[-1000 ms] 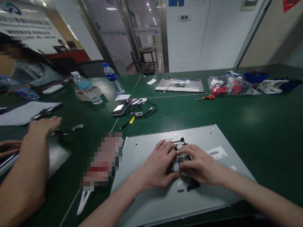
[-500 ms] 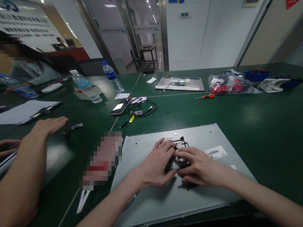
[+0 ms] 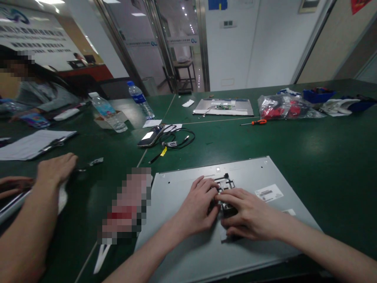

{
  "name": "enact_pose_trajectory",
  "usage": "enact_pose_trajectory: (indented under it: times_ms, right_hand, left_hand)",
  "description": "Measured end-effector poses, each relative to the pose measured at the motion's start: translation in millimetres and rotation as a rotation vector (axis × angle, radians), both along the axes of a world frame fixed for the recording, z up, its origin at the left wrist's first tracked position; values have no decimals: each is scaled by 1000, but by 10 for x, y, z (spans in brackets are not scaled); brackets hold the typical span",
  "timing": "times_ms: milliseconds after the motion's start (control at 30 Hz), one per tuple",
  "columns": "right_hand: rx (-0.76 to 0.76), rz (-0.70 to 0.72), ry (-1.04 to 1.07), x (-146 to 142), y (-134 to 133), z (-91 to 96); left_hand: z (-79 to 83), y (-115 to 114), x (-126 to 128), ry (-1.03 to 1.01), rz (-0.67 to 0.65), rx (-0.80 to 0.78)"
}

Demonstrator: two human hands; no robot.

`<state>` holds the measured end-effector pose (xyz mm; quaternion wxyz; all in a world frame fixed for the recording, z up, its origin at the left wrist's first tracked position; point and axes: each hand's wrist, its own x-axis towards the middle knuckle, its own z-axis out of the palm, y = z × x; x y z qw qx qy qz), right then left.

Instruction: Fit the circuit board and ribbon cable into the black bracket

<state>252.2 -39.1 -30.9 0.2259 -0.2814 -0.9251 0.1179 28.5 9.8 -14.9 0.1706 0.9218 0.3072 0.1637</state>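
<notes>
The room is closed off at the back by a white wall (image 3: 229, 59) and glass doors (image 3: 165, 51). Before them a green desk (image 3: 324, 177) is spread, crossed by pale seams. On its near part a grey metal-backed panel (image 3: 212, 253) is laid flat. Beyond the far edge a stretch of green surface is left before a second panel (image 3: 203, 107). The widest room for moving is left off the right edge; the left is narrowed by a co-worker's arm (image 3: 29, 228) and a pixelated pink item (image 3: 126, 200). Over the panel's middle the left hand (image 3: 203, 206) and right hand (image 3: 250, 214) are held close together, fingers bent, at a small black component (image 3: 229, 211); whether it is gripped cannot be told.
</notes>
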Motion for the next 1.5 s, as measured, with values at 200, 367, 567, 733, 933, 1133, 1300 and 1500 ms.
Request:
enact_pose_trajectory:
  times_ms: [200,367,567,733,933,1133,1300,1500]
  right_hand:
    - [3,11,12,1,3,-26]
    - [17,-6,2,-8,-6,-10]
    - [21,-10,16,-15,-11,11]
    - [40,-16,48,-8,-13,-17]
    - [-38,-3,168,-52,-53,105]
    - [-33,17,187,-82,-60,114]
    - [-32,6,177,-83,-54,92]
    - [-19,2,176,-86,-54,77]
  left_hand:
    - [-18,23,-9,-53,-4,5]
    - [0,38,-46,-71,0,-27]
    - [44,21,-44,-64,-12,-60]
    - [86,4,-39,-26,-19,-63]
    - [146,-30,-86,-6,-6,-40]
    - [178,-55,-102,-4,-15,-29]
    - [177,-59,-105,-12,-29,-22]
    - [207,-52,-107,-24,-26,-25]
